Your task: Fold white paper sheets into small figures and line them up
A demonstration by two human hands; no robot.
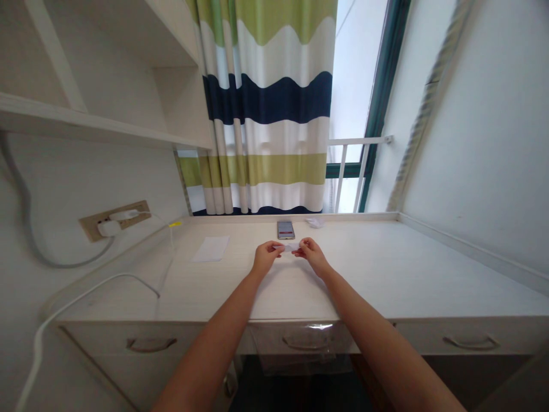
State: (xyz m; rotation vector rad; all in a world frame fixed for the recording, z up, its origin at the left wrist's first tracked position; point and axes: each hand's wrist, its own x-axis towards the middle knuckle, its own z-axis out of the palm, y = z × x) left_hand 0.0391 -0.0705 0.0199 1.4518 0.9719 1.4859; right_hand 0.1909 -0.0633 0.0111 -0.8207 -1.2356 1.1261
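The left hand (266,257) and right hand (313,256) pinch what seems a paper strip (290,247), a smartphone (285,229) just beyond

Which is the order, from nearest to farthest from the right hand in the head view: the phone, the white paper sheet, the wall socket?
1. Phone, on the desk, ahead of the hands near the back edge.
2. White paper sheet, flat on the desk, to the left.
3. Wall socket, on the left wall, above the desk.

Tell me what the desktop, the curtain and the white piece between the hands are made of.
The desktop looks like wood-grain laminate, pale with faint streaks. The curtain looks like matte woven fabric, hanging in soft folds. The white piece is probably thin paper, though it is too small to be sure.
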